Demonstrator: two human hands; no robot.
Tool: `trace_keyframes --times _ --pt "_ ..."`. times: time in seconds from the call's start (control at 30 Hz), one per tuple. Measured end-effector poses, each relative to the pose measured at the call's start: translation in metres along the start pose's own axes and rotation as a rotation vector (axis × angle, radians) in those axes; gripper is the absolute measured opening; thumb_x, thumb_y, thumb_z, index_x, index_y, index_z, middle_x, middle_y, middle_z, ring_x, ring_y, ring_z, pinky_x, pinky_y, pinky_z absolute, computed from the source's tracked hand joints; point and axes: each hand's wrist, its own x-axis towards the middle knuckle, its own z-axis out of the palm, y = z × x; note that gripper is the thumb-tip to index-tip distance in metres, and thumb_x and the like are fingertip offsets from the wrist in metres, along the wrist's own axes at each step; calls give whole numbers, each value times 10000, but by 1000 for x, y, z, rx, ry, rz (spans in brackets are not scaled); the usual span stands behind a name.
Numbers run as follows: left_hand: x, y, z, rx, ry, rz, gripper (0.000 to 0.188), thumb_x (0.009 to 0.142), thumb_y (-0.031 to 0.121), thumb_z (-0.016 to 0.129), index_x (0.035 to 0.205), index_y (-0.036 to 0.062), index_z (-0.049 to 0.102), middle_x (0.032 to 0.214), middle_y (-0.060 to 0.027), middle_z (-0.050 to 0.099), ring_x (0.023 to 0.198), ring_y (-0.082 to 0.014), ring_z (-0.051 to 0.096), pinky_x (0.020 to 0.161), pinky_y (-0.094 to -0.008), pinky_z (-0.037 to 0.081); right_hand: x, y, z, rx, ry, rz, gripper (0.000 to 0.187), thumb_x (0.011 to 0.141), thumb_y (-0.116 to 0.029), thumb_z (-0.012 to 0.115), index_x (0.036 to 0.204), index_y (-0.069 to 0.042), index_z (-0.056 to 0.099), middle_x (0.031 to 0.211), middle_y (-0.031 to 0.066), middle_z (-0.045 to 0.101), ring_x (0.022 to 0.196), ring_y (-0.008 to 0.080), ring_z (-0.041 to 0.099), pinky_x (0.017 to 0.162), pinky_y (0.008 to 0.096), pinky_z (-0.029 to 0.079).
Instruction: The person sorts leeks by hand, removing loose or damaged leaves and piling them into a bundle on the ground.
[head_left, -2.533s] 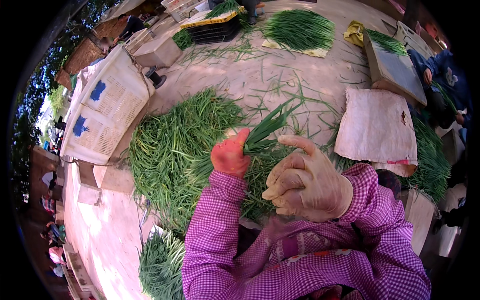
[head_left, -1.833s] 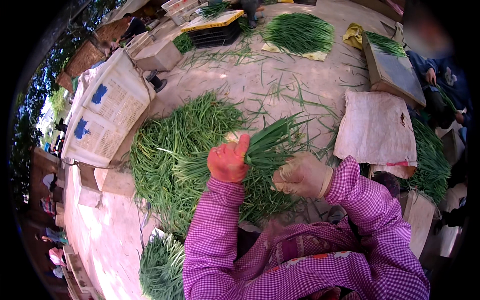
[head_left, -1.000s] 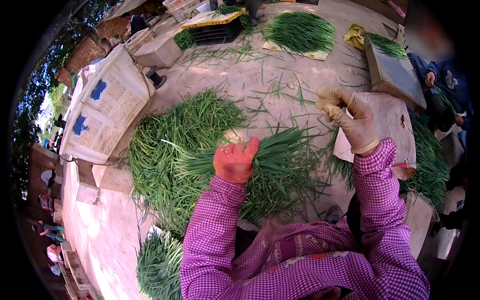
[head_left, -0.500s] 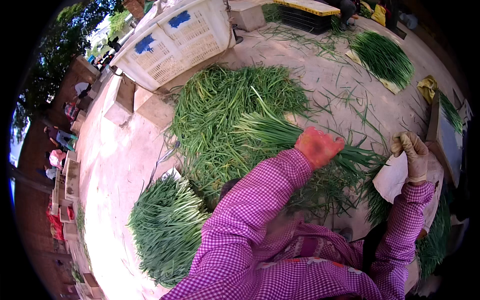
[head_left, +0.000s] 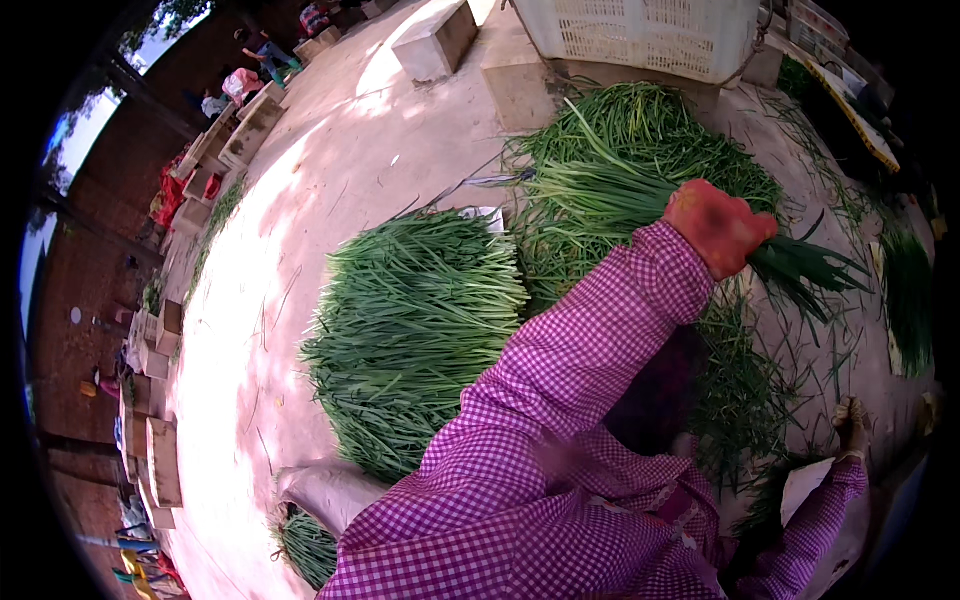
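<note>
My left hand [head_left: 718, 228], in a red glove, is closed round a bunch of garlic chives [head_left: 605, 190]. The pale stem ends point left and the dark green tips hang out to the right. Below the bunch spreads a large loose heap of garlic chives [head_left: 735, 165]. An even stack of garlic chives [head_left: 415, 320], its stem ends to the right, lies left of my sleeve. At the far right edge my right hand [head_left: 853, 425], in a cream glove, has curled fingers; whether anything is in them is hidden. A pale sheet [head_left: 803, 490] is near that hand.
Behind the heap stands a white plastic crate [head_left: 640, 40] on concrete blocks [head_left: 515, 90]. Another chive stack [head_left: 905, 300] lies far right. Low on the left, a pale sack-like wrap [head_left: 330, 495] encloses more chives [head_left: 308, 545]. People [head_left: 262, 52] are among blocks along the far left.
The view has swung left, so the heap, crate and both hands appear farther right and the left stack shows more fully. My left hand still grips the bunch.
</note>
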Motion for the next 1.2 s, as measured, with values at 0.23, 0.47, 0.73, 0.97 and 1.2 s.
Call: trace_keyframes --times 0.23,0.47,0.73,0.97,1.2 --pt "-156 -134 -31 -469 626 -569 313 781 150 743 1082 148 656 889 -107 692 857 -235 671 731 -322 513 5 43 75 -351 149 104 264 922 -244 627 999 8 609 689 9 515 567 121 463 515 278 371" --pt "-258 -185 -97 -1408 1142 -1129 174 891 279 644 911 116 587 503 13 393 419 -138 361 444 -299 370 -9 73 48 -972 159 137 278 921 -265 615 1045 -16 624 801 69 635 597 156 606 509 279 508" --pt "-430 -224 42 -1327 1292 -1703 307 941 353 534 1110 101 581 741 -37 584 674 -208 556 664 -425 493 -18 98 52 -1195 82 173 230 920 -227 598 1021 -22 623 812 40 617 610 136 572 530 279 472" --pt "-434 -199 77 -1463 1286 -1789 380 923 386 536 1178 106 560 932 -71 587 822 -250 572 766 -478 481 -34 99 62 -1138 62 192 183 916 -190 586 968 -17 618 758 0 573 607 104 511 540 273 415" --pt "-409 -133 44 -1590 1306 -1877 460 906 420 537 1246 111 539 1124 -106 589 969 -292 588 868 -531 469 -34 81 135 -980 51 308 195 913 -188 576 958 -3 616 747 24 577 610 125 515 567 288 423"
